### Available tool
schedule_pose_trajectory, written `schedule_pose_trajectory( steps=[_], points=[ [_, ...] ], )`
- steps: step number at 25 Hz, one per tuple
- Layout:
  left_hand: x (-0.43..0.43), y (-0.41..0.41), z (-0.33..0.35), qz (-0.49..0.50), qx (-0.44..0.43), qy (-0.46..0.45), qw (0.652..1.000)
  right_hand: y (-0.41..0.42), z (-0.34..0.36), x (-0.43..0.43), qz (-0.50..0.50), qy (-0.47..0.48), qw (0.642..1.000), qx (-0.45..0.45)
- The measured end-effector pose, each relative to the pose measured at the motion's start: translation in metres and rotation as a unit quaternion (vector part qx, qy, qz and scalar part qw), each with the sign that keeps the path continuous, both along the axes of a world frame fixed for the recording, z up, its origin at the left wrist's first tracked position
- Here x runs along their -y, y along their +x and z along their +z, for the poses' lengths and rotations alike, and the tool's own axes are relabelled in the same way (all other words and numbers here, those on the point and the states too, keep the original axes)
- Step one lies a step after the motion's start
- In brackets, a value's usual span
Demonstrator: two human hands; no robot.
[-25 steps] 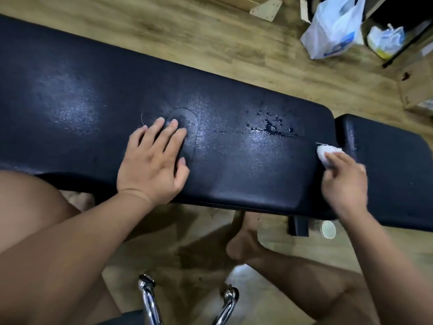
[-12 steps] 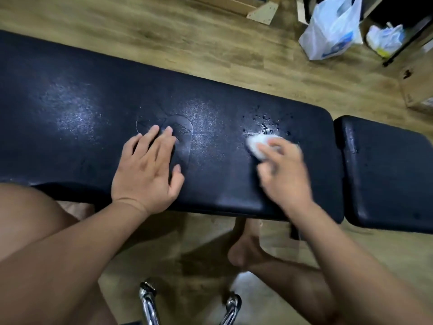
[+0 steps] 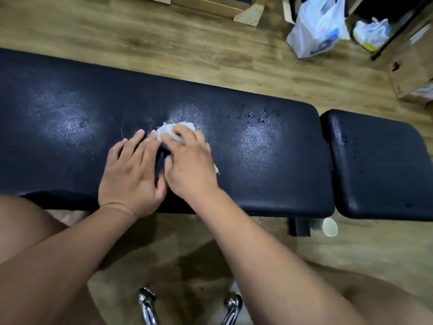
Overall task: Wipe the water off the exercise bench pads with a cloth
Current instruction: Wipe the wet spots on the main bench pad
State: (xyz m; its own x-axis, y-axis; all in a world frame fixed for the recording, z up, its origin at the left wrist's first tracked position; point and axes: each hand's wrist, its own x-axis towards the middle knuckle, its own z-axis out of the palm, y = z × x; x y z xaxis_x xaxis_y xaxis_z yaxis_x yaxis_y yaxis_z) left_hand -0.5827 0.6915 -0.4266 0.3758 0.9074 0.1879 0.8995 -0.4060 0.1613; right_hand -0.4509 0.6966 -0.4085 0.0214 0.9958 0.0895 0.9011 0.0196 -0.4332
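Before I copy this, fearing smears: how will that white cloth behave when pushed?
Probably floppy: the white cloth bunches under the right hand. Frayed threads suggest it is light and may shed. It likely slides easily on the glossy bench pad.

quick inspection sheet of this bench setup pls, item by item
surface: long black pad with glossy patches; droplets cluster near its right end; small pad shows a few dark drops
job's things: white cloth, bunched, on the long pad
clutter: paper cup on the floor by the bench leg
grips: left hand flat on the long pad; right hand holds the cloth against it
cables: nothing seen
surroundings: wood floor, white plastic bag, cardboard box, chrome tubes
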Motion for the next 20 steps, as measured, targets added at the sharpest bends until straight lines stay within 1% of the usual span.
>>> schedule_pose_trajectory(
  steps=[1, 2, 3, 4, 5, 7, 8, 9, 10, 11, 12, 14, 15, 16, 18, 19, 20],
  points=[
    [0.000, 0.001, 0.000, 0.000, -0.001, 0.000, 1.000, 0.013, 0.000, 0.001, 0.039, 0.007, 0.999, 0.008],
    [0.000, 0.002, 0.000, 0.000, -0.002, -0.001, 1.000, 0.038, -0.003, 0.006, 0.038, 0.031, 0.998, 0.031],
    [0.000, 0.002, 0.000, 0.001, -0.001, -0.001, 1.000, 0.072, -0.007, 0.014, 0.003, 0.045, 0.997, 0.062],
    [0.000, 0.001, 0.000, 0.001, 0.000, 0.000, 1.000, 0.113, -0.009, 0.024, -0.062, 0.044, 0.992, 0.103],
    [0.000, 0.001, 0.000, -0.001, -0.001, 0.001, 1.000, 0.156, -0.009, 0.034, -0.135, 0.024, 0.981, 0.137],
    [0.001, 0.000, -0.002, -0.003, -0.006, 0.005, 1.000, 0.217, 0.000, 0.048, -0.265, -0.018, 0.951, 0.158],
    [0.000, 0.000, -0.003, -0.005, -0.009, 0.008, 1.000, 0.219, 0.003, 0.048, -0.317, -0.031, 0.934, 0.160],
    [0.000, 0.000, -0.004, -0.007, -0.011, 0.009, 1.000, 0.201, 0.004, 0.042, -0.357, -0.038, 0.920, 0.158],
    [0.001, -0.001, -0.004, -0.010, -0.011, 0.009, 1.000, 0.172, 0.002, 0.035, -0.370, -0.032, 0.917, 0.144],
    [0.001, -0.001, -0.003, -0.011, -0.009, 0.012, 1.000, 0.135, 0.002, 0.026, -0.347, -0.024, 0.931, 0.113],
    [0.001, -0.002, -0.003, -0.010, -0.008, 0.017, 1.000, 0.093, 0.003, 0.016, -0.291, -0.014, 0.954, 0.078],
    [0.001, 0.000, -0.001, -0.009, -0.005, 0.021, 1.000, 0.023, 0.003, 0.004, -0.118, -0.015, 0.992, 0.051],
    [0.001, 0.000, 0.000, -0.008, -0.001, 0.019, 1.000, 0.009, 0.002, 0.001, -0.031, -0.019, 0.998, 0.041],
    [0.001, 0.002, 0.001, -0.006, -0.001, 0.018, 1.000, 0.017, 0.001, -0.002, 0.033, -0.020, 0.999, 0.024],
    [0.000, 0.001, 0.000, -0.004, -0.010, 0.014, 1.000, 0.071, -0.004, 0.003, 0.065, 0.003, 0.998, 0.006],
    [-0.001, 0.000, -0.001, -0.004, -0.010, 0.014, 1.000, 0.108, -0.005, 0.011, 0.045, 0.012, 0.999, 0.023],
    [0.000, 0.000, -0.002, -0.005, -0.007, 0.015, 1.000, 0.148, -0.001, 0.019, -0.001, 0.009, 0.999, 0.053]
  ],
)
